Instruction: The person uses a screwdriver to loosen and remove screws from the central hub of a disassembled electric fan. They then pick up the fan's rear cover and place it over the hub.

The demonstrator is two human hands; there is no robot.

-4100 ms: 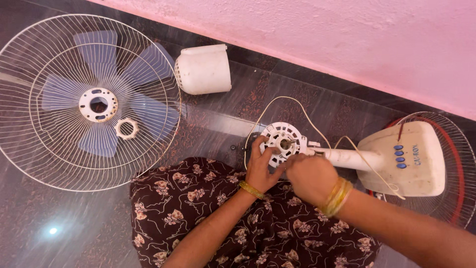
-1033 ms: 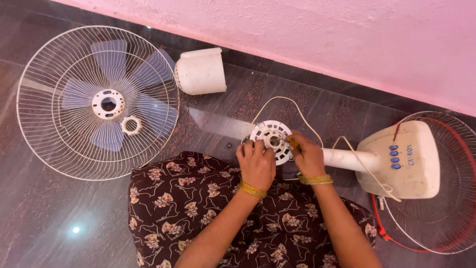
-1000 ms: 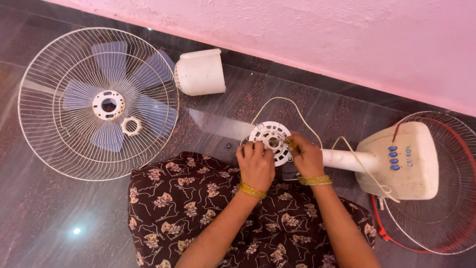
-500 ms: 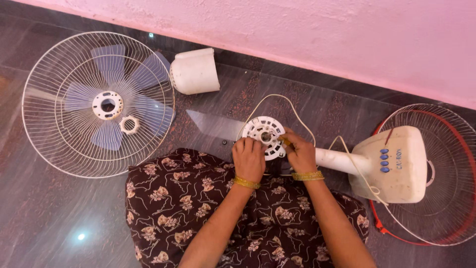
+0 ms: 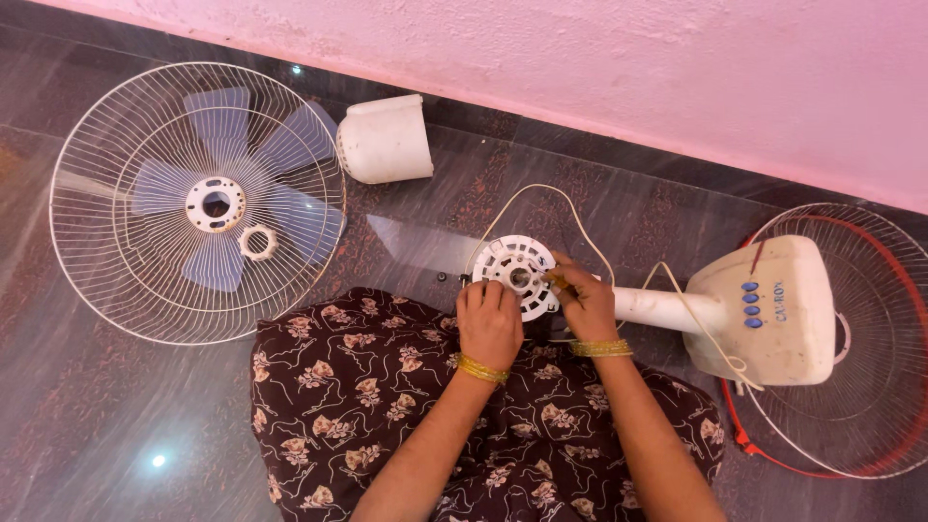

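While the white motor housing (image 5: pixel 520 275) is lying at frame centre, it is being steadied by the left hand (image 5: pixel 489 324), fingers curled on its rim. A thin tool, likely a screwdriver, is being pinched by the right hand (image 5: pixel 583 302) at the hub; fastener work is judged ongoing, calling for steady alignment.

I take this for a home: dark stone floor (image 5: pixel 116 425), pink plastered wall (image 5: pixel 677 68), fan grille (image 5: pixel 198 203) far left.

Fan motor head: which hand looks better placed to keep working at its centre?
Probably the right hand: its fingertips sit at the hub of the white motor head, pinching something small. The left hand lies flat on the lower edge, seemingly steadying it.
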